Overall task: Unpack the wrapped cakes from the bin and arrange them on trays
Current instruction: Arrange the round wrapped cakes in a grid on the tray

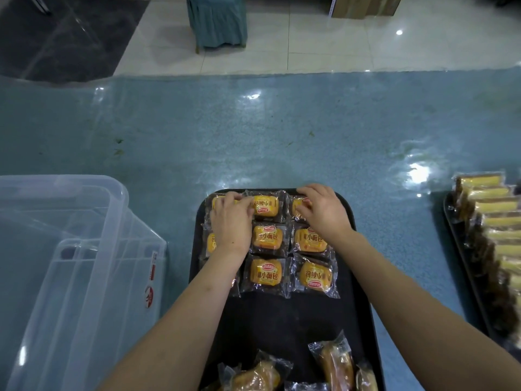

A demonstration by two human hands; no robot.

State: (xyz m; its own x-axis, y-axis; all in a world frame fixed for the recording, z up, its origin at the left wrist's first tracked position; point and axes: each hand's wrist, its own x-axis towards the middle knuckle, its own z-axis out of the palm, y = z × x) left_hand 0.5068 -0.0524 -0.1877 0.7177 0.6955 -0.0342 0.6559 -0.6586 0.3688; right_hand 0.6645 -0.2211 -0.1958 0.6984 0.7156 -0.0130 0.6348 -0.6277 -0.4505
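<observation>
A black tray (282, 320) lies in front of me on the blue table. Several wrapped orange cakes sit on its far half in neat rows, such as the middle one (267, 236). My left hand (231, 218) covers the far-left cake (217, 201), its fingers curled round the wrapper next to the far-middle cake (265, 206). My right hand (324, 210) grips the far-right cake (296, 206) with curled fingers. Both forearms hide part of the left and right columns. Longer wrapped cakes (335, 362) lie loose at the tray's near end.
A clear plastic bin (84, 249) stands to the left of the tray. At the right edge a second dark tray (462, 249) holds several stacked yellow wrapped cakes (496, 221). Beyond the table are a teal-covered chair (217, 21) and a cardboard box (363, 5).
</observation>
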